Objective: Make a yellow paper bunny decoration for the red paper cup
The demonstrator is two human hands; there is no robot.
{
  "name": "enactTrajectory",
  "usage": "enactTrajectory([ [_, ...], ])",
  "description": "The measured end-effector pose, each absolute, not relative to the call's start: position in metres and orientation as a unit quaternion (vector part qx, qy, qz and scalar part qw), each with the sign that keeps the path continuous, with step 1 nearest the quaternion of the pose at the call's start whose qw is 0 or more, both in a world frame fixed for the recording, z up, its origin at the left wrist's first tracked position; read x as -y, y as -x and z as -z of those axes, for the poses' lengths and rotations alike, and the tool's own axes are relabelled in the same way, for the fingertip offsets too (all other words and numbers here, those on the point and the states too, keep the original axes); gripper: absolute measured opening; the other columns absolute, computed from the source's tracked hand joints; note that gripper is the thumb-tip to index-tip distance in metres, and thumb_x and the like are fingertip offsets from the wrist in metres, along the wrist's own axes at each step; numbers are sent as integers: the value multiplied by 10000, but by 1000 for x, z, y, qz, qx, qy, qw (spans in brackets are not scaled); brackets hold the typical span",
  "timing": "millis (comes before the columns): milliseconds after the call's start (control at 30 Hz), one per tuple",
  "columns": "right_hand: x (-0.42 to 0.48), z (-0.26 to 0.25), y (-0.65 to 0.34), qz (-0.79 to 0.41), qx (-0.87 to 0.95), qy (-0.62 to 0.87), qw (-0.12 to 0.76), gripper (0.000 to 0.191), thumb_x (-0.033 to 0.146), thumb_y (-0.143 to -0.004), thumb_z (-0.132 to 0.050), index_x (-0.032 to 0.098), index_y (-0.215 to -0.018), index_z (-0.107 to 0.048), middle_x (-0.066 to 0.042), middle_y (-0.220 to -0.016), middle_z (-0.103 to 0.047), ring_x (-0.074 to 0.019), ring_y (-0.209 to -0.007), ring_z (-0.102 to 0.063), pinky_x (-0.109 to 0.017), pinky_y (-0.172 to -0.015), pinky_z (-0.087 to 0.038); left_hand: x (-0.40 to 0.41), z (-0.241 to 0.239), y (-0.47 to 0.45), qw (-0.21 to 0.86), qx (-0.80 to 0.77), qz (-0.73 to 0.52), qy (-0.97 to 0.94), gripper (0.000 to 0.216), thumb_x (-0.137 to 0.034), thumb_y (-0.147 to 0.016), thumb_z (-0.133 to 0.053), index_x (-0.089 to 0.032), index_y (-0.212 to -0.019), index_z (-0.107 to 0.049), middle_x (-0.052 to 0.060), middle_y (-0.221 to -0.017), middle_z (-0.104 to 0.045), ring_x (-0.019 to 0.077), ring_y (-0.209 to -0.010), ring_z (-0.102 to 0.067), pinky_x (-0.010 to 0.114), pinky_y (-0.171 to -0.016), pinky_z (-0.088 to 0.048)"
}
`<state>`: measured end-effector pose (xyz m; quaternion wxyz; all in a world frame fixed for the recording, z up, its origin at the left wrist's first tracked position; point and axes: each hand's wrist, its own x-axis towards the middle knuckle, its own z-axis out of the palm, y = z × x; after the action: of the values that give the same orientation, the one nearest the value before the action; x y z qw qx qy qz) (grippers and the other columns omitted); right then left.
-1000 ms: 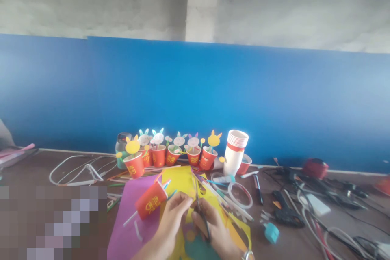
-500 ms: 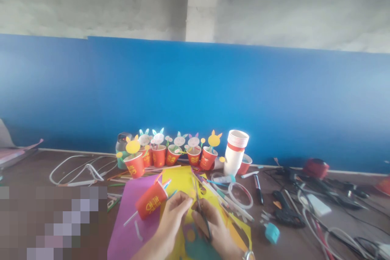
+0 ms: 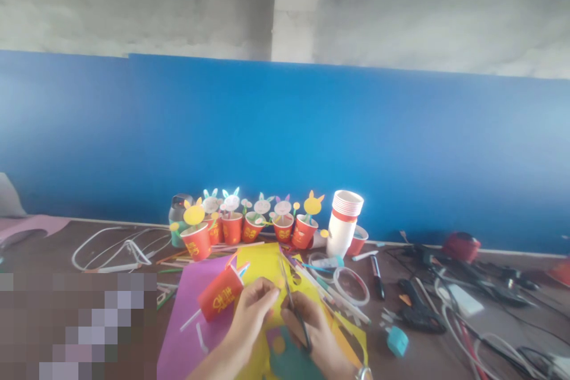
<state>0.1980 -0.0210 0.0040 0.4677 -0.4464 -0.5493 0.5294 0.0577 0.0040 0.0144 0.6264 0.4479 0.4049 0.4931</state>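
My right hand is closed around a pair of scissors, whose blades point away from me. Opposite it, my left hand pinches a small yellow paper piece beside the blades. Against the yellow sheet below, the piece's outline is hard to make out. Beneath the hands lie yellow paper, a teal paper with a yellow paper disc, and a purple sheet. A red paper cup holding straws lies tipped on the purple sheet, left of my left hand.
Red cups with paper animal heads stand along the blue partition. Right of them rises a stack of white cups. A tape roll, a marker, a black glue gun and tangled cables lie rightward.
Both hands stay nearly in place; the left shifts very slightly left. At the far left edge, a pink sheet has changed position.
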Motion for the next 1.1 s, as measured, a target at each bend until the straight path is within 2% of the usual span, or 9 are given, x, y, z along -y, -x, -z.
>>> enactTrajectory([
  [233,20,-3,-199,-525,559,441,467,254,384,-762,-676,194,-720,-514,91,-526,-377,-63,-440,-290,-215,-442,-218,-7,-14,-55,625,-392,-489,-465,300,-412,-712,-690,-174,-644,-520,-88,-523,-382,69,-490,-303,196,-503,-241],
  [500,21,-7,-198,-510,562,454,467,265,369,-737,-695,188,-679,-510,84,-527,-393,-66,-463,-308,-212,-448,-225,-13,-7,-52,634,-368,-484,-478,327,-444,-707,-697,-180,-647,-513,-91,-506,-380,71,-479,-299,202,-486,-263],
  [767,17,3,-197,-533,535,449,478,260,378,-711,-718,193,-700,-535,95,-485,-388,-53,-388,-276,-200,-392,-202,-16,-8,-47,633,-367,-475,-488,270,-386,-740,-650,-191,-674,-476,-96,-520,-355,71,-489,-296,193,-500,-274],
  [867,13,6,-197,-517,487,447,543,296,393,-666,-752,205,-775,-551,94,-531,-405,-63,-402,-327,-199,-396,-268,-15,-11,-47,626,-368,-466,-506,228,-354,-744,-613,-198,-671,-464,-91,-541,-357,81,-508,-311,206,-528,-314],
  [967,12,1,-197,-490,461,427,604,354,360,-607,-800,215,-818,-556,55,-639,-494,-104,-520,-450,-222,-481,-377,-16,-10,-48,578,-384,-432,-576,176,-304,-726,-584,-190,-648,-475,-68,-574,-396,98,-550,-350,223,-548,-319],
  [1100,12,-5,-200,-477,462,437,607,368,340,-604,-800,217,-845,-551,47,-632,-508,-126,-549,-476,-242,-515,-407,-17,-2,-48,486,-393,-378,-683,134,-218,-698,-543,-185,-591,-469,-46,-590,-414,117,-595,-393,235,-560,-308],
])
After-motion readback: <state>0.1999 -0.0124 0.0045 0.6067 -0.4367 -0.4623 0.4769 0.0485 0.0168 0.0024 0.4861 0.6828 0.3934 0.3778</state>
